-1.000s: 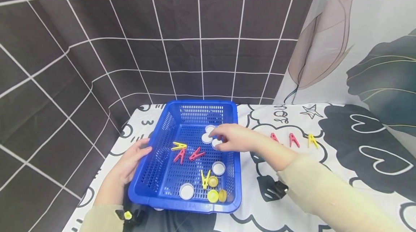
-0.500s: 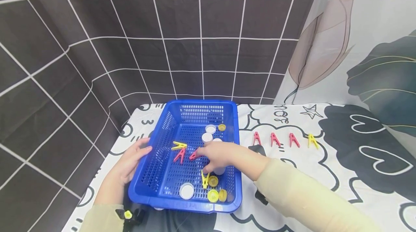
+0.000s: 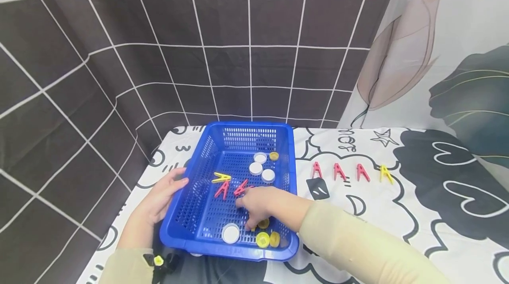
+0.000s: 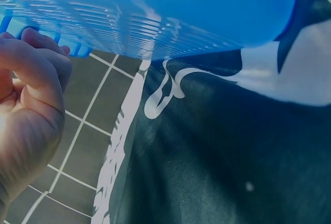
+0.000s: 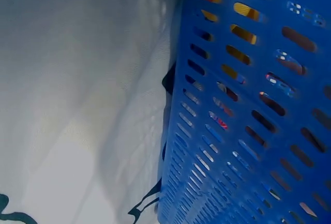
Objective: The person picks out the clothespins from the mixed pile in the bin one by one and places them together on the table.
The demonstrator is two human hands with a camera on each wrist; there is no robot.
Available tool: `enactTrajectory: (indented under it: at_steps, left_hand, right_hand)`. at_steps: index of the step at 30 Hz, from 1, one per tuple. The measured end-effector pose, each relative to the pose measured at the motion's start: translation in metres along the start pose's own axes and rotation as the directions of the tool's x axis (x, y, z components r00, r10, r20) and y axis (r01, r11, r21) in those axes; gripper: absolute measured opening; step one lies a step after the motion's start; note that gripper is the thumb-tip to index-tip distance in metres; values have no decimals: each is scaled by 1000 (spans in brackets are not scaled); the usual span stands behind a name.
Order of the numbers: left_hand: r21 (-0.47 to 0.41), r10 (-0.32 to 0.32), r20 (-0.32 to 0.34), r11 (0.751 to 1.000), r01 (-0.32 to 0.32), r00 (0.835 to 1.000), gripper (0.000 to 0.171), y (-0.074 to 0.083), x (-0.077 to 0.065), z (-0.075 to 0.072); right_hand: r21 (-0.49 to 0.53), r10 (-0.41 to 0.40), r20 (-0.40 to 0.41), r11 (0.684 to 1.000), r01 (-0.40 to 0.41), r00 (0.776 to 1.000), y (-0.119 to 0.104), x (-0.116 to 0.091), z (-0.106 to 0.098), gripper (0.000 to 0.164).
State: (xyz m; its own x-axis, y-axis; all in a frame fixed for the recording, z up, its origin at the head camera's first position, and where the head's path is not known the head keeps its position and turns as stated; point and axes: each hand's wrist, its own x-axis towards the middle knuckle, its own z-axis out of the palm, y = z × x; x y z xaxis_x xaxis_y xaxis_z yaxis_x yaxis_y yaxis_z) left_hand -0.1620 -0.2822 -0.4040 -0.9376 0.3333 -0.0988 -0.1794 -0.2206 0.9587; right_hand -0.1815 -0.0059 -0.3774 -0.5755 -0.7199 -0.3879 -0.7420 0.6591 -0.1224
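Note:
A blue perforated basket stands on the cloth-covered table. Beside its left side is my left hand, loosely bent, its thumb and fingertips touching the outer edge of the rim. My right hand reaches down inside, at the front right, over a yellow clothespin that it mostly hides; whether it pinches it cannot be told. Also in the basket lie another yellow clothespin, red clothespins, white caps and yellow caps. The right wrist view shows only the basket's outer wall.
Right of the basket, red clothespins and a yellow clothespin lie in a row on the patterned cloth. Behind the table hangs a dark grid-patterned curtain.
My right hand has left a red clothespin at the near end of the row outside, then moved from the white caps toward the front of the basket. The left hand has stayed put.

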Motion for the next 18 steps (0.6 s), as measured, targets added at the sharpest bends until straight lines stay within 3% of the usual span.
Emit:
enactTrajectory:
  at_steps: [8, 15, 18]
  left_hand:
    - [-21, 3, 12, 1000, -3, 1000, 29, 0, 1, 0]
    - [-21, 5, 14, 1000, -5, 1000, 28, 0, 1, 0]
    - [-22, 4, 13, 1000, -3, 1000, 28, 0, 1, 0]
  right_hand:
    - [-12, -31, -5, 999, 31, 999, 1, 2, 3, 53]
    - [-52, -19, 2, 998, 19, 1000, 0, 1, 4, 64]
    - [-58, -30, 10, 998, 31, 999, -1, 1, 4, 60]
